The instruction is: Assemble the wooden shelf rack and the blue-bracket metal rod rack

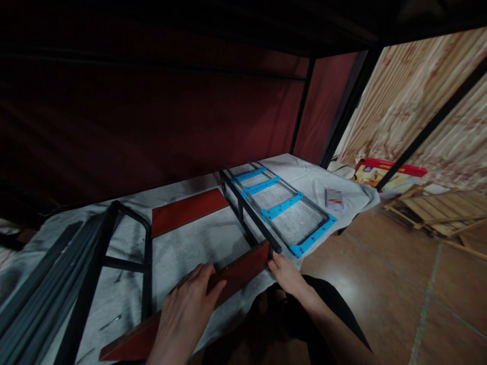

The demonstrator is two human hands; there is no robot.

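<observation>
Dark red cloth is hanging behind a grey-white cloth-covered surface, and brown floor tiles are showing to the right. A red-brown board is standing on its long edge along the near side of the surface, its right end meeting the near end of a black metal side frame. The left hand is curling over the board's upper edge, thumb facing the near side. The right hand is closing narrowly around the corner where board and frame are meeting.

The step in hand seems to be lining up that end with the frame; keeping it true is calling for a steady left hand and small adjustments from the right. Whether any screw is holding the corner, I cannot tell.

A second board is lying at the far side, between that frame and another black frame at left. Dark tubes are lying farther left, a thin metal tool is resting near them, and a rack with blue crosspieces is lying at right.
</observation>
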